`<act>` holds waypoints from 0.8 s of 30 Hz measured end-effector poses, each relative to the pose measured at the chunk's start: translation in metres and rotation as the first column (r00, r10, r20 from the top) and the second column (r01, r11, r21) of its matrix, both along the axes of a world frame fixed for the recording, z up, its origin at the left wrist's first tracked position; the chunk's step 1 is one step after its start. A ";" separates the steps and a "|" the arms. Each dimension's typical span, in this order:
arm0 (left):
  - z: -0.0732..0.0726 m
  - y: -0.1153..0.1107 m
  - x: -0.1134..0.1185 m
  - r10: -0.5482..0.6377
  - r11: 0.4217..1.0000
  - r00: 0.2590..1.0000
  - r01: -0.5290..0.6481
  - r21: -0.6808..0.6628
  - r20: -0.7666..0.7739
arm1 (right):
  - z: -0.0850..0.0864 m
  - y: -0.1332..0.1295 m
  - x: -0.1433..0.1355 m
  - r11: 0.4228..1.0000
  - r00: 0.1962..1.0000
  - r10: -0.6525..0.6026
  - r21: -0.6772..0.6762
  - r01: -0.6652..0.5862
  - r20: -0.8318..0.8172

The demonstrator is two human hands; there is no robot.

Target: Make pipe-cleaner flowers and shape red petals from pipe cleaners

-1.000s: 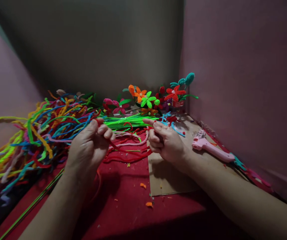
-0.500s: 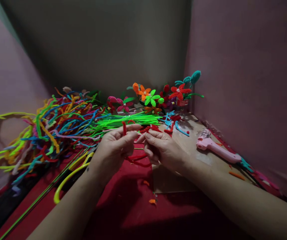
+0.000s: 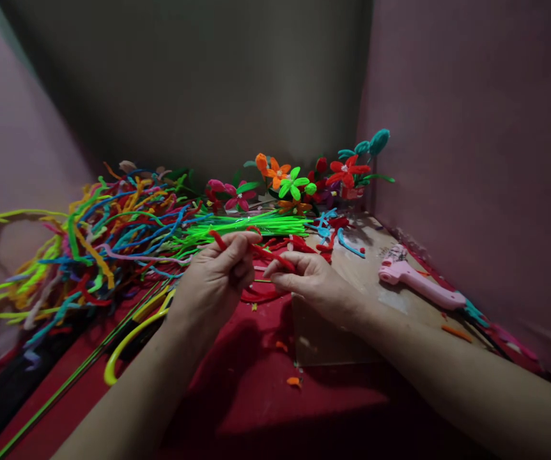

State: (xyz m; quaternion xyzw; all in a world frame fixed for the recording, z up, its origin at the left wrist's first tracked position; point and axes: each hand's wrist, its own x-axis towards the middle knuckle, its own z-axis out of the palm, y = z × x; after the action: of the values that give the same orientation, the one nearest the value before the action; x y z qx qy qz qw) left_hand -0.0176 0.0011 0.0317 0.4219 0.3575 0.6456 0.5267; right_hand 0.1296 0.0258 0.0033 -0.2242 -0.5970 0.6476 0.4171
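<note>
A red pipe cleaner stretches between my two hands above the red table. My left hand pinches it between thumb and fingers, and one end sticks out past the thumb to the upper left. At its other end, my right hand has its thumb and fingers closed around the tip. Behind the hands lie more red pipe cleaner pieces, beside a bundle of bright green pipe cleaners. Another red strand rests on the table below the fingers.
To the left is a heaped pile of coloured pipe cleaners, with yellow-handled scissors near my left forearm. Pipe cleaner flowers stand at the back. A pink glue gun lies on a board at right.
The red pipe cleaner, earlier mostly hidden with one end upright at my left hand, now lies slanted across between both hands. My right hand has turned and its fingers have shifted.
</note>
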 end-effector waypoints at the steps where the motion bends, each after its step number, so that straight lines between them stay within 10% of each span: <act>1: 0.001 0.001 -0.001 0.024 1.000 0.998 -0.025 0.012 0.050 | -0.001 0.000 -0.001 1.000 1.000 -0.004 0.004 0.004 0.004; 9: 0.003 0.009 -0.001 0.015 0.999 0.978 -0.022 0.027 0.208 | -0.019 0.005 -0.009 0.994 0.986 -0.088 0.076 0.078 0.144; 16: 0.007 0.011 -0.009 0.003 0.999 0.962 -0.013 0.032 0.273 | -0.016 -0.005 -0.010 0.988 0.935 0.144 -0.001 -0.152 0.324; 24: 0.003 0.008 -0.007 -0.042 0.999 0.966 0.038 0.018 0.255 | -0.018 -0.003 -0.010 0.849 0.897 0.408 -0.291 -0.441 -0.169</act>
State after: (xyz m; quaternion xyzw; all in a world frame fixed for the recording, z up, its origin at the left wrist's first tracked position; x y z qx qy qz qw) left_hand -0.0243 0.0096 0.0344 0.3457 0.2737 0.6862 0.5785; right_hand 0.1198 0.0227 -0.0151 -0.1187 -0.4963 0.8227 0.2507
